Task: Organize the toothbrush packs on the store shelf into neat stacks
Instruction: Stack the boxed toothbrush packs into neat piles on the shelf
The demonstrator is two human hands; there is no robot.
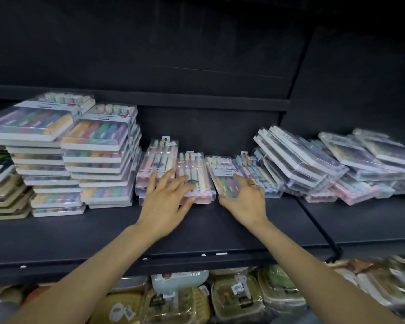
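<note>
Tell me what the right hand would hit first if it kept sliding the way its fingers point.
The right hand already rests on a toothbrush pack. Pushed on up and left, it would probably run along that pack toward the dark back wall; depth is unclear.

Front strip of shelf (197, 232) left bare, open to approach | left flank walled by tall stacks (98, 160) | right flank blocked by slumped, leaning heap of packs (313, 167) | middle occupied by low packs (197, 178), with open height left above them | overhead room bounded by upper shelf edge (150, 99)
</note>
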